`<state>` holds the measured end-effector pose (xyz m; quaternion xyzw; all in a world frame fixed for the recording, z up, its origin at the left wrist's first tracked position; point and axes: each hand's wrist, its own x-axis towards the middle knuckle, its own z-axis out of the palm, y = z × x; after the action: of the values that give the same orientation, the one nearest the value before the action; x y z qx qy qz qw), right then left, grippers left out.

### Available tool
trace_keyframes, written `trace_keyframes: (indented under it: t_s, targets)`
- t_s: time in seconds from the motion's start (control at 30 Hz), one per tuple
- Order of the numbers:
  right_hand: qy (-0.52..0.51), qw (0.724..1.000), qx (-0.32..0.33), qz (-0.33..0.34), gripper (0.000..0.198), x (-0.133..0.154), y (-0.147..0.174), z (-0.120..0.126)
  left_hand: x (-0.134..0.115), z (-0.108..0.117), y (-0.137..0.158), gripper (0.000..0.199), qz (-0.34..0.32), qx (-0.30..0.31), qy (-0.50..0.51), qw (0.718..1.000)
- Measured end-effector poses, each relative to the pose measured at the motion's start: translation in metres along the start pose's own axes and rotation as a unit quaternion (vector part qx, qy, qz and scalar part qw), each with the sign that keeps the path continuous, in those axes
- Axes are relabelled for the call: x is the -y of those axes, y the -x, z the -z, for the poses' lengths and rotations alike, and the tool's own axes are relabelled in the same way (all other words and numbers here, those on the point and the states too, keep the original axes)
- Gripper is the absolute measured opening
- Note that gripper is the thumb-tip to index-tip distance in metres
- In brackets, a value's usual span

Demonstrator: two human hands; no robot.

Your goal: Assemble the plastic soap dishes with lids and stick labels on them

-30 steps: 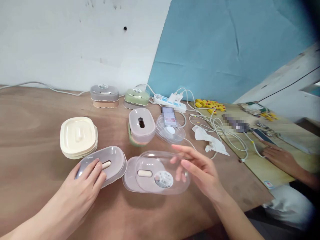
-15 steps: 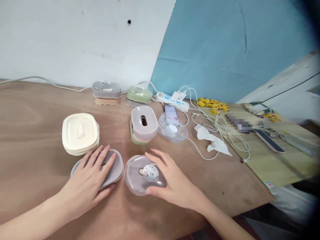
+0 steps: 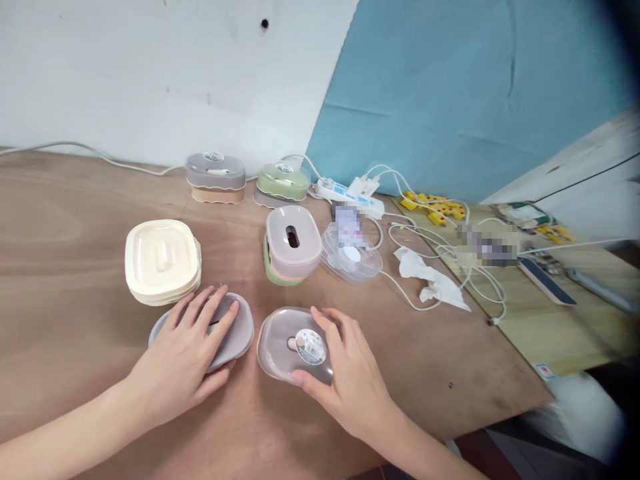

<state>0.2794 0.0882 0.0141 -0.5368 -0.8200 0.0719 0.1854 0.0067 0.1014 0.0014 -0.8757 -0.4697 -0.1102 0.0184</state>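
I see my left hand (image 3: 193, 350) lying flat, fingers spread, on top of a grey translucent lid (image 3: 227, 333) that sits on the wooden worktop (image 3: 75, 287) near its front edge; the palm and fingers press on it rather than pinch it, so the grip is open and resting. My right hand (image 3: 345, 373) lies the same way on a second grey lid with a round sticker (image 3: 287, 343), just beside the first toward the right edge, fingers spread over its right half and the thumb at its near rim; that grip is also spread, closed on nothing. The two lids lie close together but apart. Behind the left hand, a stack of cream square lids (image 3: 163, 260) sits near the first lid. Behind the gap between my hands stands a stack of oval boxes (image 3: 291, 247) with a slotted grey lid on top, and just to its right lies a clear lid (image 3: 353, 257). Along the back edge by the wall stand two closed oval boxes, one with a tan base (image 3: 216, 177) and one green (image 3: 283, 185). Toward the right edge lie a white power strip (image 3: 350, 193), tangled white cables (image 3: 445, 253) and a crumpled tissue (image 3: 433, 280).
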Motion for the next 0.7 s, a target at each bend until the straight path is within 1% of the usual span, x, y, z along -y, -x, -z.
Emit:
trace_keyframes:
  t_s: [0.2, 0.3, 0.4, 0.47, 0.5, 0.53, 0.63, 0.67, 0.7]
  targets:
    - [0.001, 0.999, -0.032, 0.002, 0.076, 0.002, 0.008, -0.008, -0.001, 0.001, 0.000, 0.055, -0.007, 0.001, -0.007, 1.000]
    - [-0.007, 0.999, -0.026, -0.016, 0.078, 0.000, 0.004, -0.010, 0.000, 0.000, 0.000, 0.055, -0.016, -0.001, -0.010, 1.000]
    - [-0.009, 0.999, -0.006, -0.051, 0.077, -0.012, -0.002, -0.008, 0.003, 0.001, 0.001, 0.056, -0.023, -0.003, -0.002, 1.000]
    - [-0.009, 0.998, -0.009, -0.068, 0.075, -0.024, -0.007, -0.004, 0.004, 0.003, 0.001, 0.057, -0.027, 0.005, 0.019, 0.999]
    - [-0.012, 0.998, -0.028, -0.063, 0.074, -0.031, -0.009, -0.002, 0.004, 0.004, 0.002, 0.058, -0.033, 0.013, 0.036, 0.999]
    - [-0.016, 0.997, -0.063, -0.051, 0.072, -0.037, -0.012, 0.002, 0.003, 0.006, 0.003, 0.060, -0.041, 0.024, 0.060, 0.997]
    - [0.001, 0.979, -0.201, -0.009, 0.057, -0.054, -0.026, 0.013, -0.008, 0.007, 0.007, 0.067, -0.087, 0.064, 0.147, 0.983]
    - [0.022, 0.973, -0.229, -0.006, 0.051, -0.060, -0.032, 0.017, -0.013, 0.006, 0.008, 0.068, -0.104, 0.072, 0.168, 0.978]
    - [0.047, 0.970, -0.238, -0.008, 0.044, -0.065, -0.039, 0.020, -0.018, 0.005, 0.009, 0.069, -0.119, 0.072, 0.182, 0.973]
